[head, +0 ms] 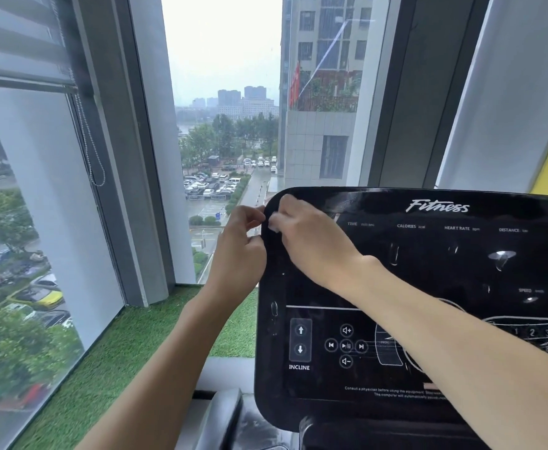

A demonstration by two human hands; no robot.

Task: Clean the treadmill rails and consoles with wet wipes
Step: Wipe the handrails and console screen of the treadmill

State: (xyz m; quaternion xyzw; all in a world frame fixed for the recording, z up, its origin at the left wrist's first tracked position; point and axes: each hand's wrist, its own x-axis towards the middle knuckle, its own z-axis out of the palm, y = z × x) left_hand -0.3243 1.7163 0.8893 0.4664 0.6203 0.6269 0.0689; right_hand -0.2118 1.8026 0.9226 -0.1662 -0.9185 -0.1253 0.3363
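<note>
Forearm [460, 345]: right one crosses our glossy black treadmill console [428, 274].
Right hand [311, 237]: grips crumpled white wet wipe [274, 222] on its top-left corner.
Left hand [240, 243]: curled just left; hold unclear.
Console length: runs rightward from grip.

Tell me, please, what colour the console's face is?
The console is glossy black with white lettering; the head view shows it.

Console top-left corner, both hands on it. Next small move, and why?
Probably draw the right hand rightward along the upper edge of the console. Its fingers hold what looks like a pale wipe at the top-left corner. The left hand grips the console's side edge there, and most of the panel lies to the wipe's right.
</note>
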